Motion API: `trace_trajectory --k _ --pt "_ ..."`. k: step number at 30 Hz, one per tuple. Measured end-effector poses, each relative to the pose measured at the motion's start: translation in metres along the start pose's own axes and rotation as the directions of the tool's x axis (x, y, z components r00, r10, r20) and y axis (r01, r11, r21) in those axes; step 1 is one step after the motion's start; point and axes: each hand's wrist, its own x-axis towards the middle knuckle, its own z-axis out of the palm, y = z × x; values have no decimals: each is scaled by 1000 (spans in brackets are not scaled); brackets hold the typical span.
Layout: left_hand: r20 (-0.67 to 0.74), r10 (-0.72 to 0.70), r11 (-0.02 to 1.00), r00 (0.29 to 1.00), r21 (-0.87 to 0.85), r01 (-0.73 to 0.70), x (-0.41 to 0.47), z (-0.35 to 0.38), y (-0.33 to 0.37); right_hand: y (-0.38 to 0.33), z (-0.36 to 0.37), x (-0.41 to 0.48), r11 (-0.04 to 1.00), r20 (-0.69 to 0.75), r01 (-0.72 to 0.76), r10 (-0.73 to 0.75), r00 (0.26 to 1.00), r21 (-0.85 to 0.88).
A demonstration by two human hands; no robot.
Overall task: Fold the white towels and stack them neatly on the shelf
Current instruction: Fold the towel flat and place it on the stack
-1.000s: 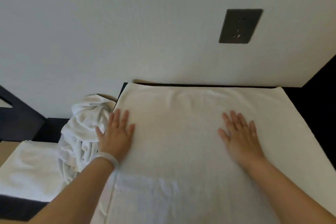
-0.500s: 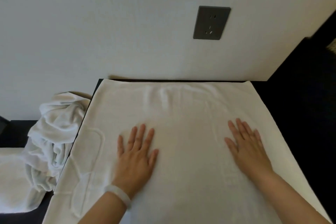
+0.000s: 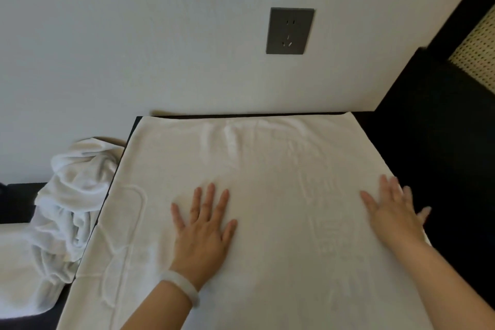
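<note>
On dark surface (image 3: 428, 158), white towel (image 3: 267, 166) spread flat; L hand (image 3: 203, 230) + R hand (image 3: 393, 215) palms down, fingers (image 3: 210, 195) straight, holding nothing, prob smoothing creases pre-fold

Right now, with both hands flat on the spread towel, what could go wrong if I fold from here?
1. Creases near the spread towel's far edge are not smoothed; folding now would probably trap them.
2. The right hand sits at its right edge, fingers over the dark surface; pushing further may drag that edge askew.
3. The crumpled towel lies close beside the left edge and could snag in the fold.
</note>
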Motion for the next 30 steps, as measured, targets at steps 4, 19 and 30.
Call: trace_trajectory --k 4,19,30 --pt "-36 -2 1000 999 2 2 -8 -2 -1 -27 -4 -35 977 -40 212 -213 976 -26" --pt "141 -152 988 978 -9 154 78 -24 -49 -102 7 18 920 120 385 -375 919 -72" --pt "19 115 993 993 -18 -115 4 -2 -5 -123 56 -72 736 -31 673 -676 736 -76"
